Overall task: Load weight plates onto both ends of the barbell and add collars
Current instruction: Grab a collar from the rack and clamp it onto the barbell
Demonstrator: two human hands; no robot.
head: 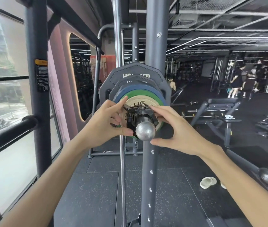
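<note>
Forearms extended, left grip (107, 118) and right grip (175, 126) curl round the collar (139, 112), seemingly seating it against the plates (138, 91) to lock them.

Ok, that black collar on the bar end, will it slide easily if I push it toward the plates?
Probably rigid, not floppy: the collar looks like hard plastic. Its lever appears open, so it likely slides freely on the smooth steel sleeve until meeting the tan plate.

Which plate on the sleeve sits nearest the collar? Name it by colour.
The tan plate, smallest and outermost: the collar sits in front of it, while the green plate, blue plate and black plates stack behind it, each wider.
</note>
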